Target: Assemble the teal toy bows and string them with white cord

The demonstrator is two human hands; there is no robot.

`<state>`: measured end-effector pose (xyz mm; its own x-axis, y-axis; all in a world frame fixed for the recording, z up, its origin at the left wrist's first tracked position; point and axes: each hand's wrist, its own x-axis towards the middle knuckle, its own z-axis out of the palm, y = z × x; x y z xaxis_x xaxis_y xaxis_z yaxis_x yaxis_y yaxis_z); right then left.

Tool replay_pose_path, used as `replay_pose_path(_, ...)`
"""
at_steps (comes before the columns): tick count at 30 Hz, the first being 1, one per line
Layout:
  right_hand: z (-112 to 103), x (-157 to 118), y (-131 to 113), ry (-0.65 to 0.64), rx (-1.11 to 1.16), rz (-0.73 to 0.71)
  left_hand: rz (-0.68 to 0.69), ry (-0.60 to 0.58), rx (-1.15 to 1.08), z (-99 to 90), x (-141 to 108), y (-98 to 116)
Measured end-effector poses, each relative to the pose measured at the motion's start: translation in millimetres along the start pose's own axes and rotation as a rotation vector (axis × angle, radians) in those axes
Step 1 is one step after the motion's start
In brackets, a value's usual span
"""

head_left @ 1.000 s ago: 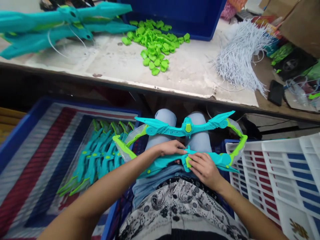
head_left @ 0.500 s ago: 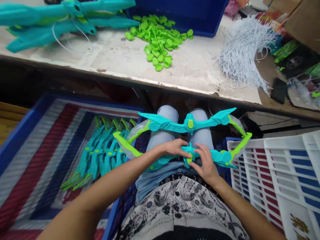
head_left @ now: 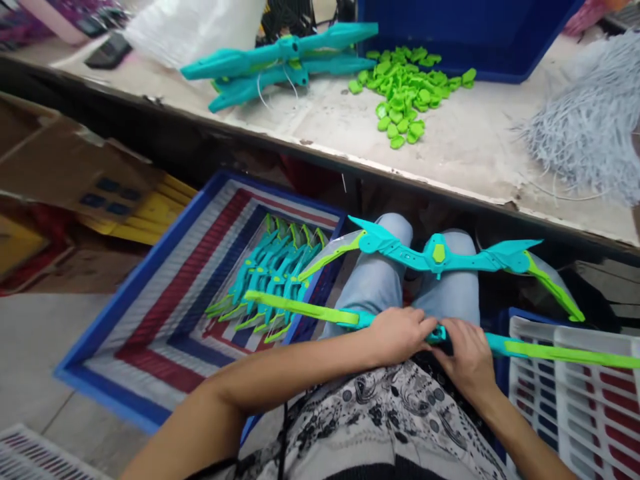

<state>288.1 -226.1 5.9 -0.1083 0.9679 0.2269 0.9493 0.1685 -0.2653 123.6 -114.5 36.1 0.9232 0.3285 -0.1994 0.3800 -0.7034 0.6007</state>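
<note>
A turquoise and lime-green toy bow [head_left: 305, 307] is held edge-up at my lap, its lime limbs stretching out to both sides. My left hand [head_left: 403, 333] is closed round the bow just left of its centre. On the other side my right hand [head_left: 466, 352] grips it, with fingertips close to the left ones; a small turquoise part shows between them. Across my knees rests a second toy bow [head_left: 413, 259], face up, with a lime cap at its middle. The fingers partly hide the held bow's centre.
At left a blue crate [head_left: 193, 193] with a striped liner holds several toy bows [head_left: 273, 267]. On the table [head_left: 330, 133] are lime caps [head_left: 400, 90], turquoise bows [head_left: 280, 63], a blue bin [head_left: 465, 40] and white strings [head_left: 590, 120]. A white basket [head_left: 575, 380] stands right.
The held bow has turned from lying flat to edge-up, and my hands have closed in around its centre. The camera view has swung left, showing more of the crate and boxes.
</note>
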Motion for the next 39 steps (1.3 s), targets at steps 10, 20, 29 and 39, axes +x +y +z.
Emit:
replay_pose_path(10, -17, -3, 15, -0.157, 0.108, -0.029, -0.816, 0.094, -0.061, -19.3, -157, -72)
replay_pose_path(20, 37, 110, -78, -0.288, 0.632, 0.05, -0.645, 0.196, -0.833, 7.7, -167, -92)
replay_pose_path(29, 66, 107, -105, -0.214, 0.622, 0.06, -0.596, 0.31, -0.406, -16.6, -171, -106)
replay_pose_path(39, -14, 237, -6, 0.128, 0.087, -0.054, -0.604, 0.379, -0.176, -13.0, -176, -108)
